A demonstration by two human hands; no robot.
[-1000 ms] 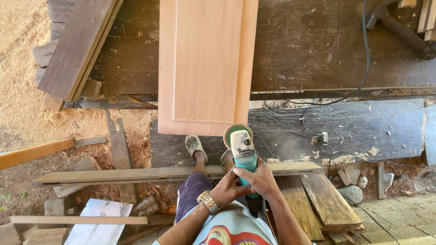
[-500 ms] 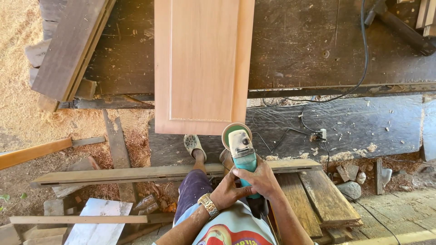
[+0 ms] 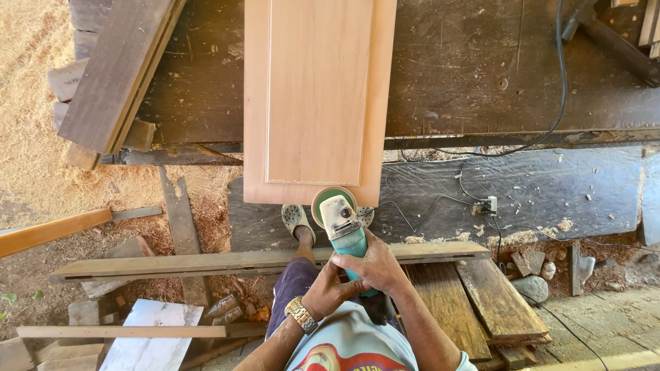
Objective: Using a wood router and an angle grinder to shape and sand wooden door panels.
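Note:
A pale wooden door panel [image 3: 313, 96] with a raised centre lies on a dark workbench [image 3: 481, 69], its near end overhanging the bench edge. I hold a teal angle grinder [image 3: 342, 227] with a round sanding disc just below that near end. My right hand [image 3: 373, 264] grips the grinder's body. My left hand [image 3: 326, 288], with a metal wristwatch, closes on the rear of the tool beside the right hand. My feet in pale clogs [image 3: 295, 220] stand beneath the panel's end.
A black cable [image 3: 550, 117] runs across the bench down to a white socket [image 3: 489, 205] on a dark sheet. Dark planks [image 3: 117, 69] are stacked at the bench's left. Loose boards [image 3: 261, 260], scrap wood and sawdust cover the ground around me.
The view has shifted slightly, with the panel drifting left in frame. Both hands keep their hold on the grinder, which stays at the panel's near end.

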